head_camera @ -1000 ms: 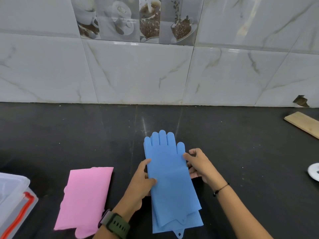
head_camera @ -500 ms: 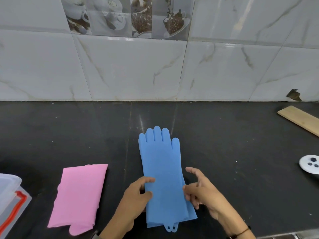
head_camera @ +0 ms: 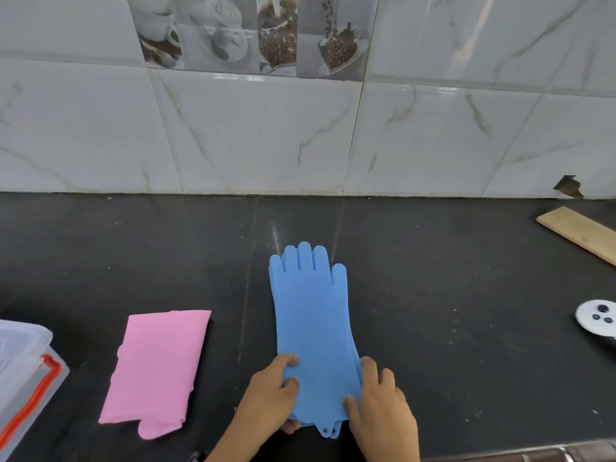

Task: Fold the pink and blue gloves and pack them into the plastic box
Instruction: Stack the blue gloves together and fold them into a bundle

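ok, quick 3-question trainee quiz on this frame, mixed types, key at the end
1. True or false: the folded pink rubber gloves already lie inside the clear plastic box with the red seal.
2. Which end of the stacked blue silicone gloves do both hands grip?
A. fingertip end
B. cuff end
C. the middle
3. Fill in: the light wooden board lies at the far ____ of the black countertop.

Key:
1. False. They lie on the countertop, right of the box.
2. B. The left hand and right hand hold the cuff end nearest the person.
3. right
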{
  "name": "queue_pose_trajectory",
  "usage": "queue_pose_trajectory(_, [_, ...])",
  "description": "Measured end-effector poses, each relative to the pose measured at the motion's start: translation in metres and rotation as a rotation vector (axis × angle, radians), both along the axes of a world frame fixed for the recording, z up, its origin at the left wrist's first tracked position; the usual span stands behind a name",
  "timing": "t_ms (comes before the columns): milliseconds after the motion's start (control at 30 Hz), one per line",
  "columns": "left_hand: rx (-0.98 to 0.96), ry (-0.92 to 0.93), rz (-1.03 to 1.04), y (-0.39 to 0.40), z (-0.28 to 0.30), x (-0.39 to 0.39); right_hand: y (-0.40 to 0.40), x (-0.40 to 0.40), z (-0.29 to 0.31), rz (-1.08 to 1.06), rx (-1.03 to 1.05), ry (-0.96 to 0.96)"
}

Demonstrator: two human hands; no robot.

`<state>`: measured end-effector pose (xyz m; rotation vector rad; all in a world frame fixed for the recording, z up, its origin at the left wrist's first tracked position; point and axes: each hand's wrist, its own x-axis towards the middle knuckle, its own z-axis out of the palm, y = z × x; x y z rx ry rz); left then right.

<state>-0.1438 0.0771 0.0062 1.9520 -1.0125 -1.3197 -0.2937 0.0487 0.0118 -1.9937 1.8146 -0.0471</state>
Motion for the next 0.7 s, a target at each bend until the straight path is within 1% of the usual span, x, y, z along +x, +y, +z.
queue_pose_trajectory(133, [0.011, -0.059, -0.027, 0.000, 0.004, -0.003, 0.006, 0.002, 0.004, 0.034, -0.055, 0.092])
queue_pose_trajectory(200, [0.033, -0.010, -0.004, 0.001, 0.005, -0.001, 0.009, 0.003, 0.004, 0.029, -0.056, 0.107])
queue_pose_trajectory(300, [0.058, 0.115, 0.035, 0.004, 0.008, 0.004, 0.009, 0.003, 0.004, 0.023, -0.002, 0.094])
queue_pose_trajectory(400, [0.069, 0.171, 0.027, 0.005, 0.009, 0.007, 0.007, 0.001, 0.006, 0.027, 0.008, 0.021])
queue_pose_trajectory(533, [0.051, 0.162, -0.019, 0.005, 0.011, 0.008, 0.006, -0.008, 0.016, -0.077, -0.092, -0.095])
queue_pose_trajectory(600, [0.034, 0.144, -0.035, 0.007, 0.010, 0.008, 0.005, -0.012, 0.017, -0.091, -0.147, -0.142])
queue_pose_trajectory(700, [0.020, 0.008, -0.078, 0.009, 0.002, 0.006, 0.005, -0.013, 0.010, -0.047, -0.143, -0.121])
